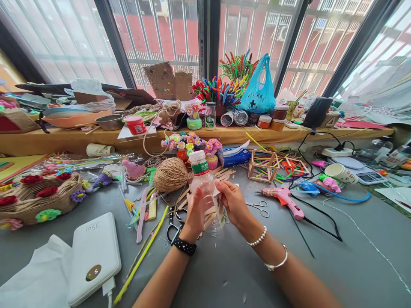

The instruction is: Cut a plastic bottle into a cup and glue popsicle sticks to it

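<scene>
A clear plastic bottle [208, 180] with a white cap and a green-and-red band at its neck is held upright, leaning slightly, above the grey table. My left hand [195, 213] is wrapped around its left side. On the other side my right hand [231, 202] is closed, thumb and fingers pinching a thin, pale, label-like piece [221, 208] at the bottle's wall. Whether that piece is partly loose I cannot tell. Black-handled scissors [172, 226] lie beside my left wrist. Wooden craft sticks [223, 174] are scattered behind the bottle, and a ball of twine [170, 174] sits behind my left hand.
On the right lie a pink glue gun [285, 200] with a black cord and small silver scissors [261, 208]. A white power bank [94, 256] and a flower-trimmed twine basket [41, 201] stand left. Behind runs a crowded ledge [154, 142] below the windows.
</scene>
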Tool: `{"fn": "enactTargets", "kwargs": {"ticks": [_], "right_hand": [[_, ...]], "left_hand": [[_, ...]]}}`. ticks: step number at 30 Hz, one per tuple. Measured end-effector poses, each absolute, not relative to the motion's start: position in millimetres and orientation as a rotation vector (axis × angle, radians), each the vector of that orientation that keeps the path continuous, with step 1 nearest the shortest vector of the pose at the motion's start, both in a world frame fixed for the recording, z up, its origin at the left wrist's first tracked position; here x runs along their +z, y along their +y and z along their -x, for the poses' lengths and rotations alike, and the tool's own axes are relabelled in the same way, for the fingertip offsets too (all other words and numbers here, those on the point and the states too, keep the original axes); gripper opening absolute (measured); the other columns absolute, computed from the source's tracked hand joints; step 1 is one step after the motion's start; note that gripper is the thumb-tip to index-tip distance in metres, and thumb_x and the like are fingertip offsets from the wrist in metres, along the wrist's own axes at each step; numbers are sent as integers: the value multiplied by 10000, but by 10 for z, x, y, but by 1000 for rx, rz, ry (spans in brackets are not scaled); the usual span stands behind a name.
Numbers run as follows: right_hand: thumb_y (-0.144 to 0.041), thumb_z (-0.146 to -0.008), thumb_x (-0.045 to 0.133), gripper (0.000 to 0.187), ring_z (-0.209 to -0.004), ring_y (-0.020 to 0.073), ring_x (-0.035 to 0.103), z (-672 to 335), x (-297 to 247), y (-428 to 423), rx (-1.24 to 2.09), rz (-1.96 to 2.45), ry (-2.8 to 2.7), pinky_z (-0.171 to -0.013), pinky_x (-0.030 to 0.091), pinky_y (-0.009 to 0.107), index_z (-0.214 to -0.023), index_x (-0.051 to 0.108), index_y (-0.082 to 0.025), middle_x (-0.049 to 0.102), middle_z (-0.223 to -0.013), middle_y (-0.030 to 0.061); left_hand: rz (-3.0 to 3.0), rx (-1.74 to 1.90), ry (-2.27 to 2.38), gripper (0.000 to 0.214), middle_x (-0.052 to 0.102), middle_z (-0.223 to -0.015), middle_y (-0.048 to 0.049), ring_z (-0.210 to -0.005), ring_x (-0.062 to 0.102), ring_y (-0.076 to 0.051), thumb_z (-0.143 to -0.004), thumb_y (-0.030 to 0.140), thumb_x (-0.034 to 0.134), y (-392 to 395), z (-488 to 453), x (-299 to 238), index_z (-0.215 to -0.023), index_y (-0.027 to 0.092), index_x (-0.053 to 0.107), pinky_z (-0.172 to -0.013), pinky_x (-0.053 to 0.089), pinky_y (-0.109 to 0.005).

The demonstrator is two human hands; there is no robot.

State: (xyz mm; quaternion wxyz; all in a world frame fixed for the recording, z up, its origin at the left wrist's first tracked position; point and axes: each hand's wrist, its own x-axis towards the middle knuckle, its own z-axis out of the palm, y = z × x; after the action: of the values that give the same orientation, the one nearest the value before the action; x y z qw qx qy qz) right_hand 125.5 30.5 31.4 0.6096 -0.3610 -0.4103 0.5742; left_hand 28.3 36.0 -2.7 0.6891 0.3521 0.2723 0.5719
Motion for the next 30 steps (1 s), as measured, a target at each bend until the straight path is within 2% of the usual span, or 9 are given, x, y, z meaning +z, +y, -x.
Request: {"fn": "enactTargets", "kwargs": {"ticks": [5, 10, 18, 22, 30], "right_hand": [[-396, -636, 614, 315, -346, 19, 198, -1218, 376, 317, 1336, 821, -860, -328, 127, 184, -504, 439, -170, 363, -421, -85], [-374, -635, 614, 300, -369, 25, 257, -1185, 449, 352, 1321, 753, -855, -341, 192, 171, -495, 444, -170, 369, -432, -80], [-339, -620, 624, 289, -355, 21, 213, -1133, 525, 343, 1343, 697, -841, -335, 162, 179, -478, 438, -170, 352, -411, -91], [-317, -638, 612, 283, -360, 23, 219, -1113, 508, 349, 1353, 666, -833, -351, 164, 182, -473, 436, -168, 350, -403, -92], [-311, -630, 613, 284, -378, 30, 245, -1112, 495, 359, 1350, 668, -820, -371, 161, 187, -475, 421, -170, 354, -413, -90]], "left_hand": [[-724, 1347, 645, 584, 639, -906, -72, -752, 606, -192, -686, 618, 480, 367, -330, 13, -1063, 174, 522, -647, 430, -284], [-651, 1338, 617, 613, 636, -906, -68, -776, 609, -208, -670, 647, 465, 388, -360, 63, -1072, 187, 515, -686, 436, -313], [-633, 1380, 490, 589, 629, -818, -33, -785, 605, -214, -677, 654, 444, 371, -350, 129, -1028, 191, 536, -731, 438, -336], [-597, 1381, 460, 602, 628, -848, -31, -831, 597, -220, -659, 662, 460, 363, -340, 134, -1034, 197, 537, -760, 435, -342], [-480, 1371, 420, 578, 645, -847, -24, -761, 609, -194, -621, 643, 527, 365, -341, 139, -987, 198, 559, -731, 457, -323]]}}
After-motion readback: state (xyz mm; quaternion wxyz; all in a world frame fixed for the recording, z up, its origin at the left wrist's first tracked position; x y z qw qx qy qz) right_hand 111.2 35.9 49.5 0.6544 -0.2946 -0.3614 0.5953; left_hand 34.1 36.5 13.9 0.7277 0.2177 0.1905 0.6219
